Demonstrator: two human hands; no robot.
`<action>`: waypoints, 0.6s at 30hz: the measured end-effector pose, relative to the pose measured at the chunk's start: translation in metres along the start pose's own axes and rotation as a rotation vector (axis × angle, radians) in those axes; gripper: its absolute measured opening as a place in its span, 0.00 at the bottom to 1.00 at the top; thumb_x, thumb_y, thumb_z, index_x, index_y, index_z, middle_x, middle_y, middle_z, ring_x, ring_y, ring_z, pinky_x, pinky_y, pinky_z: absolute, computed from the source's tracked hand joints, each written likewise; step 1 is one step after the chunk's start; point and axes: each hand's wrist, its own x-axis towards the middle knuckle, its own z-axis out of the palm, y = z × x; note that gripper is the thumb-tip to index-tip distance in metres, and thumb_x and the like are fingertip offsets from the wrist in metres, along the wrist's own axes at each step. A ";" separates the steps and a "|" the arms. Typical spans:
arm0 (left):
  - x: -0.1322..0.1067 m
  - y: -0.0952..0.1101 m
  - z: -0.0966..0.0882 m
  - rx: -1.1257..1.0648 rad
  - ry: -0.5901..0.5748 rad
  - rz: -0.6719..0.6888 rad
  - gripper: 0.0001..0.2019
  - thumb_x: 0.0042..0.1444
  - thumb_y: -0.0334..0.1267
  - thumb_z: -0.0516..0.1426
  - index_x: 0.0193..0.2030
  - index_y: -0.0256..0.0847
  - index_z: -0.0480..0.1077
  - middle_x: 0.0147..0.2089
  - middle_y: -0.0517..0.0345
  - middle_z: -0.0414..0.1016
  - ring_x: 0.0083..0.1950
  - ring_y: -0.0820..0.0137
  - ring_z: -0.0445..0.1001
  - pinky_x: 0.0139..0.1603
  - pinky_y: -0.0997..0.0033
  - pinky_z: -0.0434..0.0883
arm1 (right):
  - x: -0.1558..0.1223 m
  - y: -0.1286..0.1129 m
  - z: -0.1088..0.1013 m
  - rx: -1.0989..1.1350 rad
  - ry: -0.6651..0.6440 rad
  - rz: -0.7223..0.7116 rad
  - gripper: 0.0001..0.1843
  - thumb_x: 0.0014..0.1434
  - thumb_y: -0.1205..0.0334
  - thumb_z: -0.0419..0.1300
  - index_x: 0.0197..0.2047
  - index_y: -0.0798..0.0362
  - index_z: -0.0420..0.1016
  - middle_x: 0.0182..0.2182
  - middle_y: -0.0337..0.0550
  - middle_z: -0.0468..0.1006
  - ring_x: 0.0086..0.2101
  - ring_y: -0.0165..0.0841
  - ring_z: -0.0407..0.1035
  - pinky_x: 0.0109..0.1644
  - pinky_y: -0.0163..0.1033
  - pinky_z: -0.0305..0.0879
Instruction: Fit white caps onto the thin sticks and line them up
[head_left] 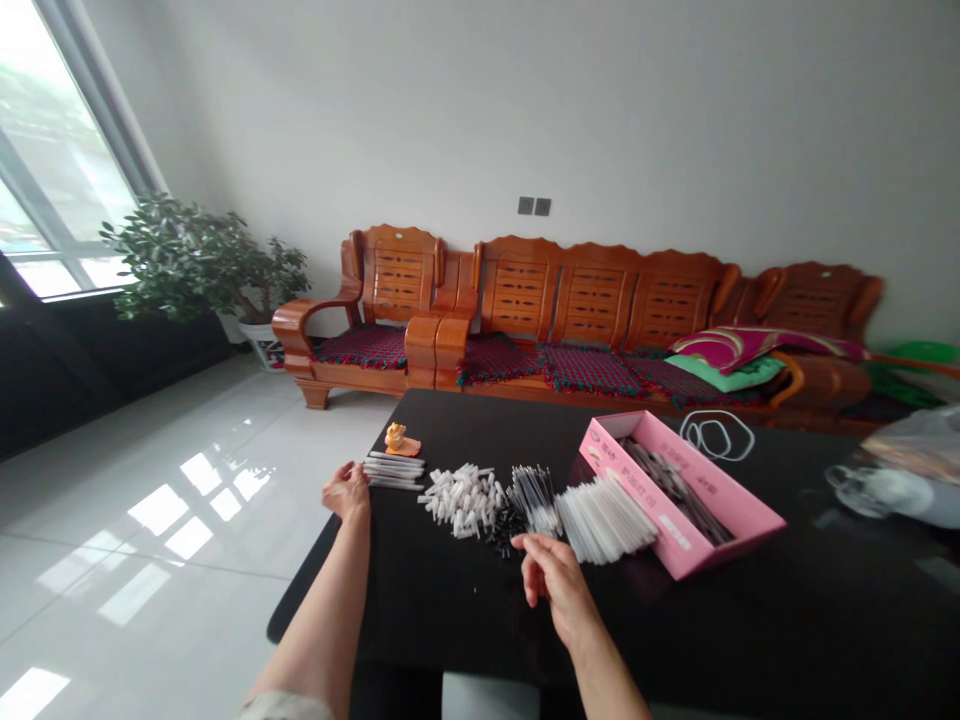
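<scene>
My left hand [346,490] is at the table's left edge, its fingertips pinched at the left end of a row of slim grey pens [394,472]. My right hand [553,585] hovers over the near side of the piles, index finger stretched out and the other fingers loosely bent; I see nothing in it. Just beyond that fingertip lie small black parts [506,528]. Around them are a heap of short white plastic pieces [463,500], a bundle of dark refills with pale ends [534,495] and a pile of translucent white tubes [606,520].
A pink box [739,515] on the black table [465,630] holds dark sticks. A small yellow figurine [396,437] sits behind the grey pens. White loops [716,435] and a plastic bag [919,450] lie to the right. A wooden sofa [517,300] stands beyond.
</scene>
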 end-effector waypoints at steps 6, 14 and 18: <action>0.004 -0.005 -0.002 0.071 0.010 0.037 0.16 0.45 0.41 0.59 0.40 0.38 0.77 0.22 0.59 0.75 0.34 0.60 0.78 0.46 0.62 0.71 | 0.004 0.004 -0.010 -0.095 0.026 -0.023 0.24 0.52 0.46 0.61 0.39 0.60 0.75 0.13 0.33 0.67 0.12 0.25 0.58 0.14 0.30 0.51; -0.008 0.002 -0.008 0.061 0.009 0.062 0.18 0.47 0.41 0.58 0.44 0.38 0.76 0.29 0.56 0.78 0.31 0.63 0.78 0.42 0.65 0.72 | 0.027 -0.007 -0.078 -1.113 0.518 -0.185 0.13 0.59 0.60 0.52 0.40 0.55 0.76 0.25 0.49 0.78 0.27 0.40 0.75 0.28 0.39 0.64; -0.043 0.008 -0.013 0.001 -0.014 0.110 0.18 0.51 0.42 0.56 0.46 0.39 0.76 0.30 0.56 0.79 0.32 0.63 0.78 0.40 0.66 0.71 | 0.031 -0.008 -0.090 -1.538 0.538 -0.126 0.12 0.61 0.63 0.51 0.43 0.54 0.74 0.34 0.55 0.81 0.37 0.45 0.76 0.35 0.42 0.64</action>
